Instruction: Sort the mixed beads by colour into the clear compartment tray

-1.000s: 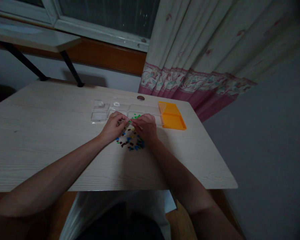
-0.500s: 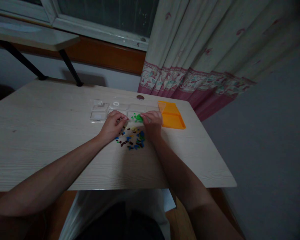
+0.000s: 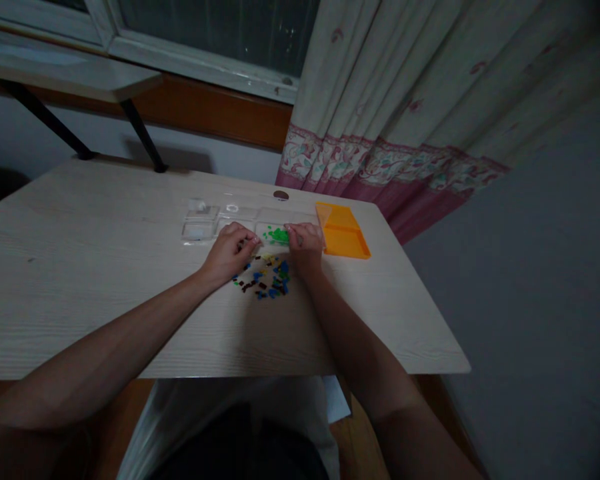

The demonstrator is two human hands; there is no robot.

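My left hand (image 3: 229,255) rests at the front edge of a clear compartment tray (image 3: 236,212), thumb and forefinger pinched together. Whatever may be between those fingertips is too small to make out. Across from it, my right hand (image 3: 306,248) is at the tray's right part with its fingers curled closed, and anything inside them is hidden. Small green pieces (image 3: 277,235) lie in the compartment between my hands, right by the right fingertips. Below the hands, a loose scatter of tiny blue, dark brown, yellow and green pieces (image 3: 263,285) lies on the table.
An orange tray (image 3: 347,233) with a divider stands to the right of the clear tray. Behind, a dark round spot (image 3: 281,195) shows on the tabletop (image 3: 105,287). A raised shelf (image 3: 80,77) is at the back left, and a curtain (image 3: 380,120) hangs behind the table.
My right fingers have drawn back slightly to the right, leaving more of the green pieces in sight. My left hand has shifted a little to the right, still pinched.
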